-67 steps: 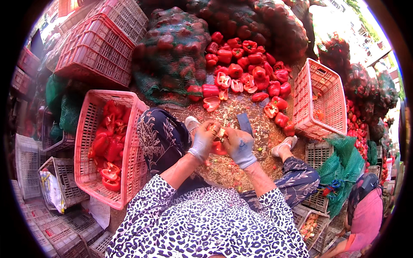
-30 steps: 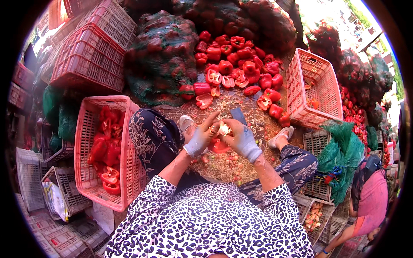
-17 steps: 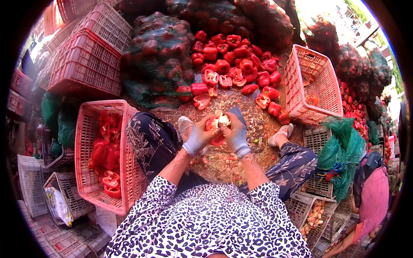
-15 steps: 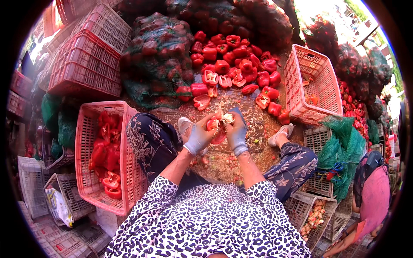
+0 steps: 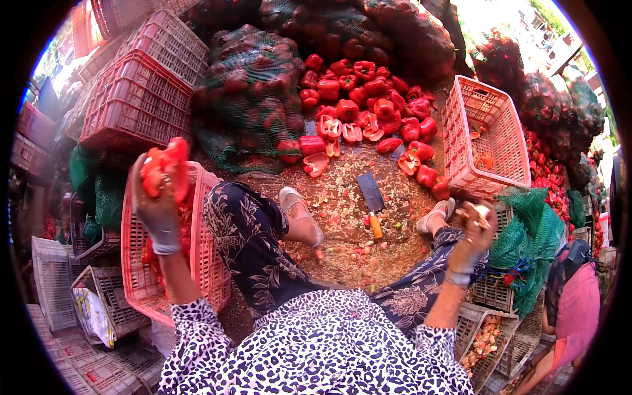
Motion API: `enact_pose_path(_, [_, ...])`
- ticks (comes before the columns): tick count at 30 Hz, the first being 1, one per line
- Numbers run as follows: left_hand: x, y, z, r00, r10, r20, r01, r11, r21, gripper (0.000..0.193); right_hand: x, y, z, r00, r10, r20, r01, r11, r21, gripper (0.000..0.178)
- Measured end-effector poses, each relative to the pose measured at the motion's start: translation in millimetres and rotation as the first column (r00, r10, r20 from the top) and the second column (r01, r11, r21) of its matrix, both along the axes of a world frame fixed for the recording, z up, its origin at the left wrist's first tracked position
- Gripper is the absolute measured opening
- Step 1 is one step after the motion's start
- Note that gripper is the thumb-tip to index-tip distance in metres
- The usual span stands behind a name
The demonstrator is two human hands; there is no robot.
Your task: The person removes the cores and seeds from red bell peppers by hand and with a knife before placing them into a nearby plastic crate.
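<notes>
With our left hand (image 5: 153,214) we grip a red pepper piece (image 5: 164,170) above the left crate (image 5: 212,266), where more cut peppers (image 5: 153,253) lie. Our right hand (image 5: 473,240) pinches a pale scrap (image 5: 482,212) beside the green netting (image 5: 536,227), which partly covers a grey crate (image 5: 495,289). We see the knife (image 5: 370,192) lying on the littered ground (image 5: 329,237); our left leg (image 5: 240,230) stands between it and the left crate. Ahead, whole and halved peppers (image 5: 368,89) are heaped between a net sack (image 5: 253,92) and the right crate (image 5: 454,148).
</notes>
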State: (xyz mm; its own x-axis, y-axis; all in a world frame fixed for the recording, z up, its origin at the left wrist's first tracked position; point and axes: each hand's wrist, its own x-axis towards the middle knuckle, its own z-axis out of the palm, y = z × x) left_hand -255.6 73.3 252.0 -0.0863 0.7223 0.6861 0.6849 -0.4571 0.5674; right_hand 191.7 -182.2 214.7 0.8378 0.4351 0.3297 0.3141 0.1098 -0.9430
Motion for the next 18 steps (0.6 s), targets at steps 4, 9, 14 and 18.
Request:
enact_pose_path(4, [-153.0, 9.1, -70.0, 0.829, 0.407, -0.384, -0.430, 0.902, 0.028, 0.055, 85.0, -165.7, -9.2, 0.797, -0.497, 0.344, 0.567, 0.812, -0.138, 0.037])
enact_pose_path(9, [-212.5, -11.7, -255.7, 0.984, -0.116, 0.133, 0.166, 0.352, -0.921, 0.050, 127.7, -412.1, -59.2, 0.439, -0.538, 0.719, 0.846, -0.022, -0.533, 0.048])
enact_pose_path(14, [-160.4, 7.8, -228.9, 0.914, 0.019, -0.405, -0.311, 0.674, -0.670, 0.038, 170.4, -451.0, -68.8, 0.771, -0.406, 0.491, 0.596, 0.185, -0.782, 0.051])
enact_pose_path(18, [-107.2, 11.0, -152.1, 0.943, 0.102, -0.318, -0.219, 0.908, -0.358, 0.033, 131.9, -131.3, -1.9, 0.914, -0.169, 0.369, 0.386, 0.642, -0.663, 0.045])
